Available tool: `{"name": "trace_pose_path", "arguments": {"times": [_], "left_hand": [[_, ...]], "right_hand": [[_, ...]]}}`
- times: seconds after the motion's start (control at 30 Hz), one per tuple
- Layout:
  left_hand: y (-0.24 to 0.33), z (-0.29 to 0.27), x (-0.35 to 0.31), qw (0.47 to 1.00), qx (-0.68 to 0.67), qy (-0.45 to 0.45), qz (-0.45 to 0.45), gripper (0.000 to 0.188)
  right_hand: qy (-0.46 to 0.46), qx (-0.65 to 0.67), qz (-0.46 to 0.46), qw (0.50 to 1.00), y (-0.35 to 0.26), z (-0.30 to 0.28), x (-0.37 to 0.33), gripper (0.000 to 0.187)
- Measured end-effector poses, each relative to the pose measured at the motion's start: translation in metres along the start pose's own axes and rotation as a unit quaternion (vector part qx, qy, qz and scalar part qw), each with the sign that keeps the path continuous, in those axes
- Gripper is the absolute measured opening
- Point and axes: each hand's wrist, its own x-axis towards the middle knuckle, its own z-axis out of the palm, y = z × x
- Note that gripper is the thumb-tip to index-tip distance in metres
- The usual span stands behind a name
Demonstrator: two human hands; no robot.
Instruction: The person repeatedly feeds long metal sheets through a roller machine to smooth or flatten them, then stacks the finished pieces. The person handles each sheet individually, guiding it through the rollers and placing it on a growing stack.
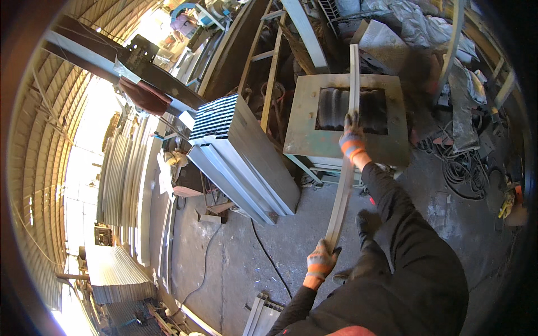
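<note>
A long, pale metal bar [341, 204] runs away from me, slanting a little to the right. Gloved in orange and grey, my left hand [320, 262] is closed round its near end. Farther along, my right hand [353, 139] grips the same bar, with its fingers wrapped over it. The bar's far part lies across a boxy, worn-green machine [302, 126], over the square opening in its top. Inside that opening shows a dark ridged drum [330, 109]; whether the bar touches it I cannot tell.
Left of the machine stands a tall stack of metal profiles [260, 151]. A few shorter profiles [262, 316] lie on the floor near me. Dark cable [269, 255] crosses the concrete, and coiled hoses [465, 171] lie at the right. A steel post [307, 33] rises behind the machine.
</note>
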Motion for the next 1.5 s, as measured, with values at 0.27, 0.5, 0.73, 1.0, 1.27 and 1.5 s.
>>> {"name": "trace_pose_path", "arguments": {"times": [0.27,0.5,0.73,1.0,1.27,1.5], "left_hand": [[-0.115,0.008,-0.218,0.998,-0.009,-0.047,-0.05,0.064],[-0.23,0.028,-0.358,0.984,0.005,-0.144,-0.108,0.054],[-0.235,0.0,-0.314,0.941,-0.307,-0.111,-0.089,0.074],[-0.073,-0.012,-0.012,0.963,-0.223,-0.14,-0.054,0.052],[0.045,-0.03,0.224,0.967,-0.184,-0.135,-0.111,0.081],[0.001,-0.025,0.141,0.957,-0.223,-0.146,-0.118,0.082]], "right_hand": [[-0.054,0.003,-0.03,0.998,-0.06,-0.068,-0.224,0.09],[-0.036,0.059,-0.039,0.997,-0.084,-0.099,-0.369,0.102],[-0.028,0.419,0.034,0.907,-0.04,-0.086,-0.35,0.092],[-0.074,0.1,-0.008,0.992,0.048,0.001,-0.057,0.065],[-0.229,-0.074,0.018,0.97,0.024,0.022,0.196,0.086],[0.007,-0.207,-0.098,0.973,0.019,0.036,0.088,0.062]]}}
